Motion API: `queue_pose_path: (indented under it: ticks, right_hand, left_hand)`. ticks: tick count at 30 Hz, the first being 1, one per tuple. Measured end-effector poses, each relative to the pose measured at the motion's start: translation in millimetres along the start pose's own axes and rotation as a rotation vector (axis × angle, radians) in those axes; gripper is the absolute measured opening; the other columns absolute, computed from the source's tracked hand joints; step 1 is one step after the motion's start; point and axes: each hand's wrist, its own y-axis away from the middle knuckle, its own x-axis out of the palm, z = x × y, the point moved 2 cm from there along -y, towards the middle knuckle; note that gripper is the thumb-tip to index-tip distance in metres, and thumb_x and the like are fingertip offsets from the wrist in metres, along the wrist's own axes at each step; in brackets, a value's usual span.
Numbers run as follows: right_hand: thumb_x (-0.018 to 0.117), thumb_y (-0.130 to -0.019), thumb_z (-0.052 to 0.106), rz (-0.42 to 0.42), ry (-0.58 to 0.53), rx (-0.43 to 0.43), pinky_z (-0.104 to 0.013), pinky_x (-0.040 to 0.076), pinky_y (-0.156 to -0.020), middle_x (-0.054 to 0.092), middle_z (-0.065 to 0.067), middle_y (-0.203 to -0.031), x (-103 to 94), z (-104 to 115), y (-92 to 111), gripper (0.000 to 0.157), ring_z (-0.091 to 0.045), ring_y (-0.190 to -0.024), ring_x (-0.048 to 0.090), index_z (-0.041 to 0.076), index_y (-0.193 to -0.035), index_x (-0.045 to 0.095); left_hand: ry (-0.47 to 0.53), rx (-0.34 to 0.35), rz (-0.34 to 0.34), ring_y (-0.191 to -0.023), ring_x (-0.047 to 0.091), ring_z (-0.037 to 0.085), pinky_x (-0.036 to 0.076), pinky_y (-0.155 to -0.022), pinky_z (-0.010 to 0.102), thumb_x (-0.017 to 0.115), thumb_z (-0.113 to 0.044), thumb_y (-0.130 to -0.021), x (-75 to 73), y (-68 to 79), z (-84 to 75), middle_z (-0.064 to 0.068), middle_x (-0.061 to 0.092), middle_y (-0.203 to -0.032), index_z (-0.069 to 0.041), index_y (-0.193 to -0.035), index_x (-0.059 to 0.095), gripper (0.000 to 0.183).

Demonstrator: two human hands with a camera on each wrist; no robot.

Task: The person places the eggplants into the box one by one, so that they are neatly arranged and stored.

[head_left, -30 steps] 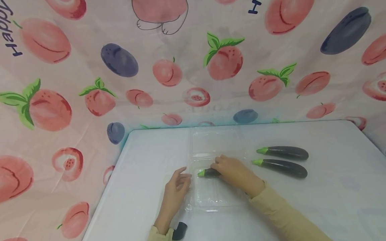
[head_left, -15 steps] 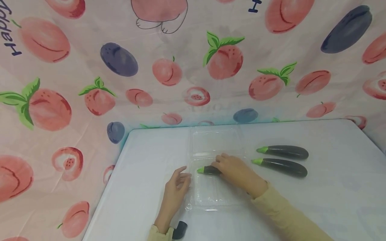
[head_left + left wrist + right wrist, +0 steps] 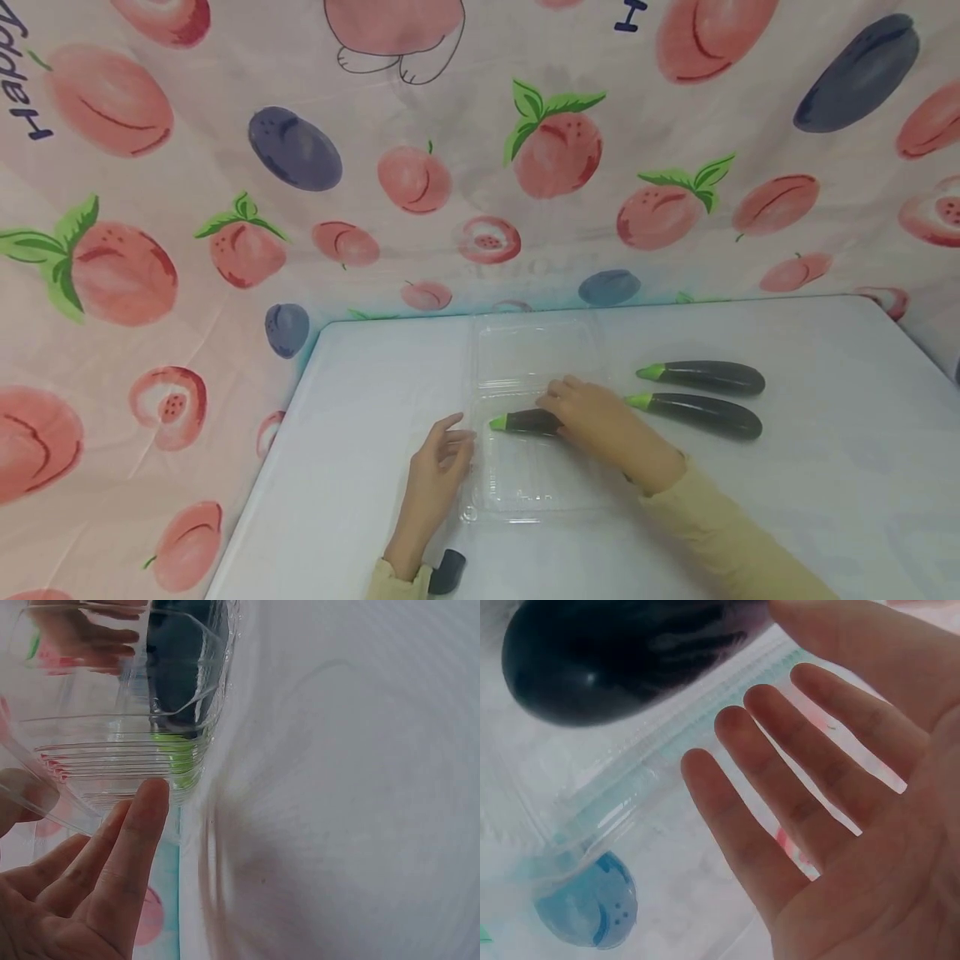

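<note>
An eggplant (image 3: 531, 422) with a green stem end lies in the near half of a clear plastic clamshell container (image 3: 517, 500), whose lid (image 3: 538, 354) is folded back. My right hand (image 3: 600, 423) is over the eggplant's thick end and hides part of it in the head view. In the right wrist view its fingers are straight and spread apart, with the thumb tip right at the eggplant (image 3: 615, 660). My left hand (image 3: 433, 479) is at the container's left side, its long fingers nearly straight. One fingertip meets the ribbed wall (image 3: 112, 765) in the left wrist view.
Two more eggplants, an upper one (image 3: 712, 377) and a lower one (image 3: 705, 417), lie side by side right of the container. A black piece (image 3: 447, 572) sits by my left cuff. A peach-print cloth (image 3: 487, 192) hangs behind the white table (image 3: 360, 400).
The eggplant has shifted slightly toward the back of the container. My right hand has slid to the right along it, uncovering more of its dark body. The left hand stays put.
</note>
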Motion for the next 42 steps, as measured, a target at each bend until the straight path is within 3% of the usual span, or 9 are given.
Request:
queue_pose_path:
  ticks: [17,31,42]
  right_hand:
    - [0.081,-0.081,0.010,0.003,-0.007,0.064,-0.044,0.057,-0.092,0.067,-0.012,-0.117,-15.2,-10,13,0.041,-0.030,-0.109,0.064,0.006,-0.119,0.067]
    - [0.085,-0.076,0.007,-0.115,0.018,0.025,-0.044,0.058,-0.090,0.067,-0.012,-0.113,-15.8,-29,31,0.044,-0.030,-0.108,0.064,0.005,-0.116,0.068]
    - [0.079,-0.081,0.006,-0.070,-0.046,0.108,-0.055,0.051,-0.099,0.065,-0.019,-0.123,-20.3,-41,44,0.043,-0.041,-0.119,0.060,0.004,-0.122,0.065]
  left_hand:
    - [0.017,-0.016,-0.003,-0.110,0.068,0.025,0.060,-0.085,0.023,0.059,-0.029,-0.101,-0.9,0.8,1.8,0.010,0.067,-0.121,-0.014,-0.142,0.049,0.045]
    - [0.007,-0.010,-0.010,-0.111,0.068,0.024,0.060,-0.085,0.023,0.060,-0.029,-0.101,-0.5,0.6,2.9,0.008,0.068,-0.121,-0.014,-0.142,0.050,0.045]
    - [-0.028,0.000,-0.025,-0.109,0.068,0.022,0.060,-0.084,0.023,0.059,-0.030,-0.101,1.0,-1.0,1.3,0.007,0.069,-0.118,-0.014,-0.141,0.050,0.045]
